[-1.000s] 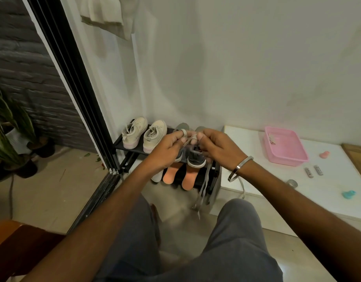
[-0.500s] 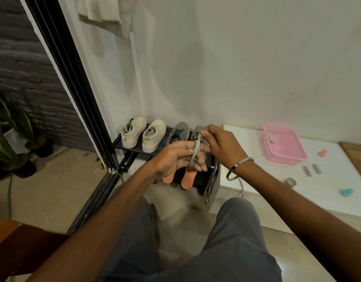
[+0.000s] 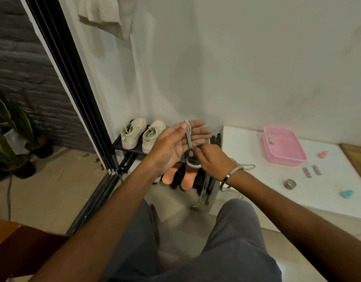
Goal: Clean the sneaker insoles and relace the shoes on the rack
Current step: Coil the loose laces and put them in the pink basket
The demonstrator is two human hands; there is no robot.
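Note:
My left hand (image 3: 175, 145) is held up flat, fingers straight, over the black shoe rack (image 3: 122, 148). A grey shoelace (image 3: 188, 135) runs over the fingers and down the palm, and the thumb pins it near the top. My right hand (image 3: 212, 161) pinches the lace at its lower end, just below the left palm. The rest of the lace hangs down past the rack's right end. A grey sneaker (image 3: 193, 160) shows on the top shelf behind my hands. Two orange insoles (image 3: 169, 176) lean on the lower shelf.
Two cream sneakers (image 3: 143, 134) stand on the rack's left side. A low white table (image 3: 246, 151) to the right carries a pink tray (image 3: 285, 157), a tape roll (image 3: 289, 183) and small items. A sliding door frame (image 3: 77, 94) and potted plants (image 3: 10, 139) lie left.
My left hand has opened flat and lifted with the lace across its fingers. My right hand has dropped from above the lace to its lower end.

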